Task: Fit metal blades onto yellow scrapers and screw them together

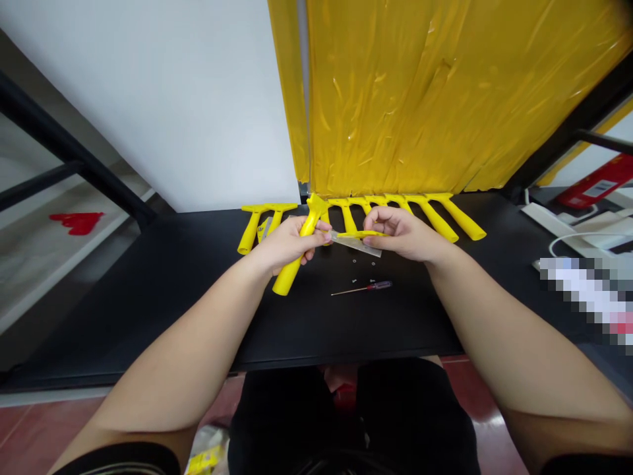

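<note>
My left hand [289,244] grips a yellow plastic scraper handle [295,259] around its shaft, with the T-shaped head raised toward the back. My right hand [403,234] pinches a thin yellow plastic strip [361,234] between its fingers near the head of that handle. A flat steel blade [356,243] lies partly under the strip, its left end hidden behind my left fingers. Several tiny screws [363,270] sit on the tabletop below my hands, just above a thin screwdriver [363,288] with a dark handle. Several more yellow scrapers [435,218] lie in a row behind my hands.
The black table [148,316] has its front edge close to my body. A yellow-taped panel [405,99] and a white wall [173,99] rise behind it. A power strip [558,224], white cables and a red object [593,181] lie at the right, beside a pixelated patch.
</note>
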Motion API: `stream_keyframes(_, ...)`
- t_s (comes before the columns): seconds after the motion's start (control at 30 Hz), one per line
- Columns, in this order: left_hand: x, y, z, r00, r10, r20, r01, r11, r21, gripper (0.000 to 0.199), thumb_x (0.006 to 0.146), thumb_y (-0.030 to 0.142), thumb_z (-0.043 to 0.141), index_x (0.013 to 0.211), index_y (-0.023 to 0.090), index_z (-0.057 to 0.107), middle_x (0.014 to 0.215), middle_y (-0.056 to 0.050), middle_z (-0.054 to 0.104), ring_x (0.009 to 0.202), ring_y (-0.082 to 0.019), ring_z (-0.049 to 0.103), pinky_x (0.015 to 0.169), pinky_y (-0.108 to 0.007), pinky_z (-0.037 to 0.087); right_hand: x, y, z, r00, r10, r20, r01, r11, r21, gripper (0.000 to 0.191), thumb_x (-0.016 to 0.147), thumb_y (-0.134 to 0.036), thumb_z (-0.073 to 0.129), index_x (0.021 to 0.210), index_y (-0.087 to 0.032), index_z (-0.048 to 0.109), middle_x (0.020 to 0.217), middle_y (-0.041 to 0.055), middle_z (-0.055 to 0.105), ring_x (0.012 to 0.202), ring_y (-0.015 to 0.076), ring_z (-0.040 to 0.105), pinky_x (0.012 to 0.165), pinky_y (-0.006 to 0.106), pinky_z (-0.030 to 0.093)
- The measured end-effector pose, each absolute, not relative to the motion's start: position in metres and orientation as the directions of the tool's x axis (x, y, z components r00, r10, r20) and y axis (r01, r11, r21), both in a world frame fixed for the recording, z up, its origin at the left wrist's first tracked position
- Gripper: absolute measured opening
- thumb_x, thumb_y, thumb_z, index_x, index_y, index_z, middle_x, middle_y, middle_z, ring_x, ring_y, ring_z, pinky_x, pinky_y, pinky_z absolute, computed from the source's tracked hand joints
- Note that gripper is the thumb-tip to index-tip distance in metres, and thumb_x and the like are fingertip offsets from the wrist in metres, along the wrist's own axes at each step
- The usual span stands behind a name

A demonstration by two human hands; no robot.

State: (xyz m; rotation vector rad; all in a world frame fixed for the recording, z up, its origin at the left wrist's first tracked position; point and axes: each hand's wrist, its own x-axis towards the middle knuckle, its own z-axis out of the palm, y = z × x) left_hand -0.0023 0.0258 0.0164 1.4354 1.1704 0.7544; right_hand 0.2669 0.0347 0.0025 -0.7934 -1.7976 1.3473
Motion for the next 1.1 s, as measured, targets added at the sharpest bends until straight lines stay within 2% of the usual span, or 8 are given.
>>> stream_keyframes(0.17,-0.002,0.024,0.015,0.330,0.939,-0.093,0.221,0.019,0.975,0.021,0.090,0.014,0.077,0.107,0.016,0.065,0.077,0.004,0.063,0.047,-0.004,0.050,0.044,-0.022,0.042,0.269,0.033,0.005,-0.589,0.790,0.171,0.071,0.261,-0.963,0.035,0.080,-0.040,0.090,0.088,-0.023,0.061,0.084,-0.0027,0.059,0.076,0.0139,0.059,0.072,0.031,0.051)
stream_keyframes(0.27,-0.004,0.024,0.015,0.326,0.942,-0.083,0.237,0.004,0.971,0.022,0.091,0.014,0.077,0.108,0.016,0.064,0.076,0.004,0.062,0.048,-0.004,0.049,0.045,-0.022,0.042,0.287,0.038,0.011,-0.575,0.805,0.145,0.177,0.296,-0.939,0.035,0.080,-0.044,0.089,0.092,-0.023,0.063,0.090,-0.0009,0.063,0.082,0.0157,0.061,0.080,0.033,0.052)
stream_keyframes(0.4,-0.006,0.025,0.017,0.321,0.943,-0.089,0.260,0.003,0.966,0.022,0.091,0.015,0.077,0.108,0.017,0.064,0.076,0.004,0.062,0.049,-0.004,0.049,0.046,-0.023,0.042,0.322,0.047,0.020,-0.587,0.808,-0.058,0.473,0.283,-0.834,0.040,0.081,-0.051,0.086,0.105,-0.024,0.070,0.090,0.0009,0.066,0.082,0.0184,0.060,0.075,0.033,0.050)
stream_keyframes(0.53,-0.007,0.028,0.015,0.323,0.942,-0.091,0.257,0.006,0.966,0.021,0.091,0.015,0.078,0.107,0.017,0.064,0.076,0.004,0.063,0.048,-0.004,0.048,0.046,-0.023,0.042,0.348,0.054,0.022,-0.554,0.794,-0.249,0.678,0.256,-0.689,0.035,0.082,-0.052,0.081,0.101,-0.023,0.077,0.085,0.0021,0.070,0.078,0.0194,0.062,0.070,0.032,0.046)
stream_keyframes(0.63,-0.007,0.029,0.013,0.320,0.944,-0.081,0.246,0.000,0.969,0.021,0.091,0.015,0.078,0.107,0.017,0.064,0.075,0.004,0.062,0.048,-0.004,0.049,0.045,-0.023,0.042,0.355,0.057,0.019,-0.496,0.809,-0.315,0.758,0.227,-0.612,0.028,0.080,-0.047,0.079,0.096,-0.024,0.081,0.090,0.0039,0.076,0.084,0.0228,0.067,0.077,0.035,0.049)
stream_keyframes(0.73,-0.007,0.030,0.010,0.308,0.948,-0.084,0.249,0.005,0.969,0.022,0.091,0.015,0.078,0.107,0.017,0.063,0.073,0.005,0.061,0.047,-0.004,0.049,0.045,-0.023,0.041,0.352,0.057,0.015,-0.410,0.861,-0.300,0.828,0.213,-0.519,0.021,0.077,-0.041,0.079,0.092,-0.026,0.081,0.100,0.0045,0.079,0.091,0.0259,0.070,0.081,0.038,0.051)
stream_keyframes(0.9,-0.007,0.029,0.008,0.320,0.942,-0.103,0.238,0.025,0.971,0.023,0.090,0.016,0.079,0.107,0.018,0.063,0.073,0.005,0.061,0.048,-0.004,0.049,0.045,-0.022,0.041,0.338,0.051,0.013,-0.348,0.918,-0.191,0.887,0.257,-0.383,0.014,0.075,-0.034,0.079,0.088,-0.028,0.078,0.101,0.0037,0.077,0.089,0.0256,0.068,0.075,0.037,0.049)
stream_keyframes(1.1,-0.007,0.029,0.006,0.356,0.924,-0.140,0.225,0.061,0.972,0.026,0.090,0.016,0.079,0.110,0.018,0.063,0.075,0.005,0.064,0.046,-0.004,0.049,0.045,-0.022,0.042,0.331,0.046,0.018,-0.330,0.914,-0.236,0.905,0.236,-0.353,0.013,0.074,-0.030,0.080,0.083,-0.026,0.072,0.094,0.0039,0.075,0.083,0.0246,0.066,0.070,0.036,0.046)
